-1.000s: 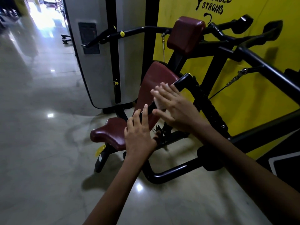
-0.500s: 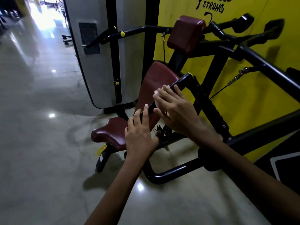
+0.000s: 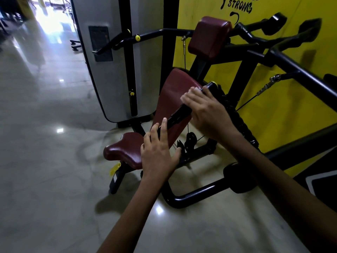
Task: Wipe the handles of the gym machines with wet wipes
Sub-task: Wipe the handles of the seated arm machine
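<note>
A black machine handle (image 3: 179, 114) slants across the maroon back pad (image 3: 171, 95), its upper end capped near a yellow ring. My right hand (image 3: 207, 112) lies over the upper part of the handle, its fingers curled round it. They press a white wet wipe (image 3: 183, 98) to the handle, and only a blurred edge of the wipe shows at the fingertips. My left hand (image 3: 158, 154) is at the handle's lower end. Its fingers are straight and touch the bar, and its thumb is spread to the right.
The maroon seat (image 3: 124, 150) sits below the pad on a black floor frame (image 3: 193, 196). A grey weight-stack cover (image 3: 113, 70) stands behind on the left. More black bars and grips (image 3: 273, 21) run along the yellow wall (image 3: 284, 99). A glossy floor (image 3: 45, 161) spreads to the left.
My right hand has closed over the handle with the wipe and moved slightly up along it. My left hand has stayed at the lower end.
</note>
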Demonstrator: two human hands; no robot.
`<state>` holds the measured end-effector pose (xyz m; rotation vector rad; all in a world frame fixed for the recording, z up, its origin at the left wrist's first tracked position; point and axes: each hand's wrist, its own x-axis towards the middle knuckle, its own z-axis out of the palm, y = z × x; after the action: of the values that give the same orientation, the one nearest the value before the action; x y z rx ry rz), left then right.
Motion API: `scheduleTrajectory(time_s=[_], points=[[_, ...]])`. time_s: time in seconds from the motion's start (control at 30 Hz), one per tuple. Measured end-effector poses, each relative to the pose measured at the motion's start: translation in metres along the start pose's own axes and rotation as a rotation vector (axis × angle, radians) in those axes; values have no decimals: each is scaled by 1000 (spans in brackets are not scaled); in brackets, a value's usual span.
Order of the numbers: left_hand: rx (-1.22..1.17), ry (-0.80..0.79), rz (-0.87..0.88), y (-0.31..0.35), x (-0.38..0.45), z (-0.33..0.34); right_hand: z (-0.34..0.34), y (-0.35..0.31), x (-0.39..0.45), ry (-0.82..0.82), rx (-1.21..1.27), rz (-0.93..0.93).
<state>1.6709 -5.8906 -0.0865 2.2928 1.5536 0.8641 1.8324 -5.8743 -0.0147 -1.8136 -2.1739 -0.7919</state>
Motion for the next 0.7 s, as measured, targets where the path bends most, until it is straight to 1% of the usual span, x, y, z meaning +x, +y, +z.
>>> scheduleTrajectory(time_s=[0.07,0.1,0.2,0.23,0.3,0.47,0.6,0.63,0.7], points=[[7,-1,-1,0,0,1,0,2,2,11,16,60],[4,6,0,-1,0,1,1,-2,0,19,20,34],[13,-12,9,-2,0,1,10,-14,-7,-15,56,-161],[17,-19,10,-2,0,1,10,-12,-8,-25,63,-198],[16,-19,10,-2,0,1,7,-2,-4,-25,69,-195],[0,11,6,-3,-1,2,-5,28,9,-49,75,-32],[2,10,8,-3,0,2,-10,44,19,33,118,71],[2,11,9,-3,0,2,-9,47,22,51,163,123],[0,19,12,-2,0,2,-8,49,26,93,354,254]])
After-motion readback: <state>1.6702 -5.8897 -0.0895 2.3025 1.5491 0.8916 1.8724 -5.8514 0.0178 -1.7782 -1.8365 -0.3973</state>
